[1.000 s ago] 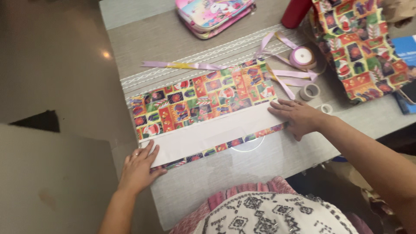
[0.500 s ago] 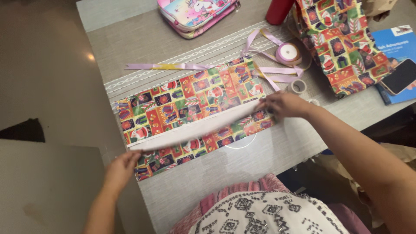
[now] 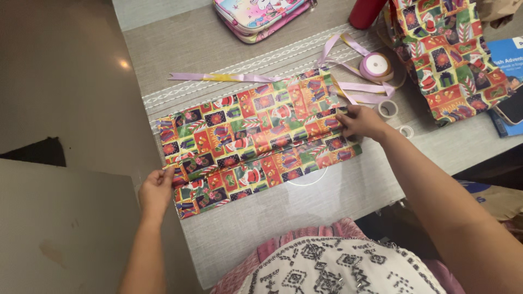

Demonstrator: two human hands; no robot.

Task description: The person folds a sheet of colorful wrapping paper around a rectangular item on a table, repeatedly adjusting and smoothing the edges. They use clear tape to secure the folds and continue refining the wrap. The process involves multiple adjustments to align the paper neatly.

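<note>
- The left hand (image 3: 157, 189) pinches the left end of a long sheet of wrapping paper (image 3: 256, 136), fingers closed on the paper's edge about midway down that short side.
- The right hand (image 3: 360, 122) grips the right end of the same sheet, fingers curled down onto it near the fold line that runs along its length.
- The wrapping paper lies flat on the bench (image 3: 327, 196), printed side up, with squares of red, green, orange and dark blue. It stretches slantwise from the bench's left edge towards the middle, its right end higher in the picture than its left.
- A crease runs lengthwise through the sheet between the two hands.
- Just beyond the right hand, towards the bench's right side, sit two small rolls of clear tape (image 3: 388, 109), near each other but apart.
- A spool of pale purple ribbon (image 3: 375, 66) rests behind the tape, with loose lengths of it trailing over the paper's far right corner.
- A separate strip of purple and yellow ribbon (image 3: 229, 78) lies along the paper's far edge, just beside it.
- A second piece of the same printed paper (image 3: 447, 54), crumpled, sits by the bench's far right corner, partly over a blue book (image 3: 509, 57).
- A red cylinder (image 3: 368, 12) stands at the far edge, and a pink pouch with a cartoon print (image 3: 261, 13) lies to its left.
- The person's patterned white and pink clothing (image 3: 327, 267) shows at the near edge.
</note>
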